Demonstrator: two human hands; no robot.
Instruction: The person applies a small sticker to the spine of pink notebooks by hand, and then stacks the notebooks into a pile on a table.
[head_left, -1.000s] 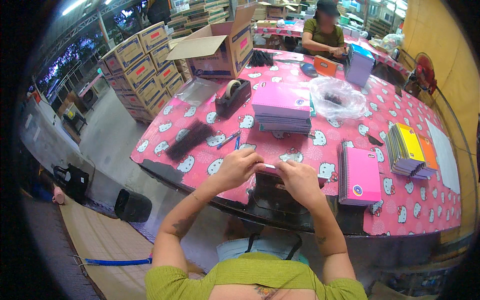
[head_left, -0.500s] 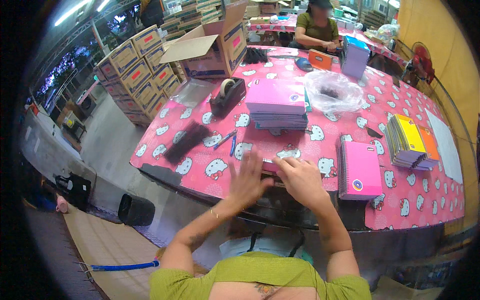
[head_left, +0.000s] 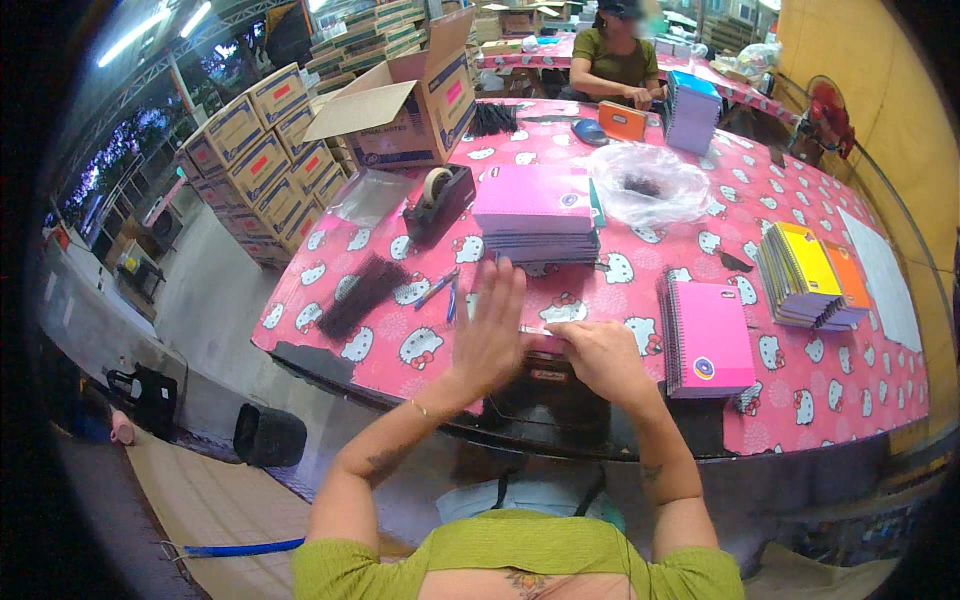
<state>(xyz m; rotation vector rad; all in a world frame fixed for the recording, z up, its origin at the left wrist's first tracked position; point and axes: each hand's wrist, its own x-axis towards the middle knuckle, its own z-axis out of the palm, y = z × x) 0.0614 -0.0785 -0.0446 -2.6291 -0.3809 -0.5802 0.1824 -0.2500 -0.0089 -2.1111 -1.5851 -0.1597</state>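
Observation:
At the near edge of the table, my right hand (head_left: 606, 362) is closed, with thumb and fingers pinching a thin pink-edged item (head_left: 545, 343). Most of that item is hidden, so I cannot tell its kind. My left hand (head_left: 488, 335) is raised flat beside it, fingers stretched out, its thumb side close to the item. Just beyond my hands stands a stack of pink spiral notebooks (head_left: 535, 205). Two pens (head_left: 440, 292) lie left of my left hand. Right of my right hand rests another pile of pink spiral notebooks (head_left: 710, 335).
Black wire strands (head_left: 362, 297) and a tape dispenser (head_left: 440, 203) lie left. Behind are an open carton (head_left: 405, 115) and clear plastic wrap (head_left: 650, 185). Yellow notebooks (head_left: 800, 270) stand right. A person (head_left: 612, 65) sits across the table (head_left: 620, 300).
My left hand has risen slightly, fingers now sharp and pointing up. My right hand still pinches the pink-edged item. The whole view has shifted slightly.

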